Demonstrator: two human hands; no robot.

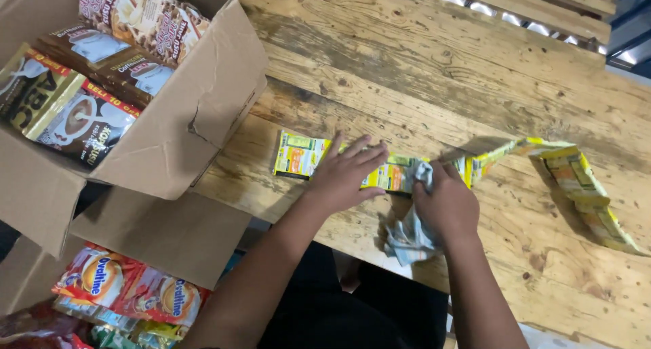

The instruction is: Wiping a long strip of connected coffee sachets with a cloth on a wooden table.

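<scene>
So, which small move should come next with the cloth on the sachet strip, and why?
Probably slide the right hand with the grey cloth rightward along the yellow sachet strip. The left hand already pins the strip flat on the wooden table, and the stretch to the right lies loose and twisted.

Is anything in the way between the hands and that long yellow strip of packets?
Nothing visible is. The left hand lies flat right on the yellow strip of sachets. The right hand grips a crumpled grey cloth and presses it against the strip on the wooden table.
</scene>
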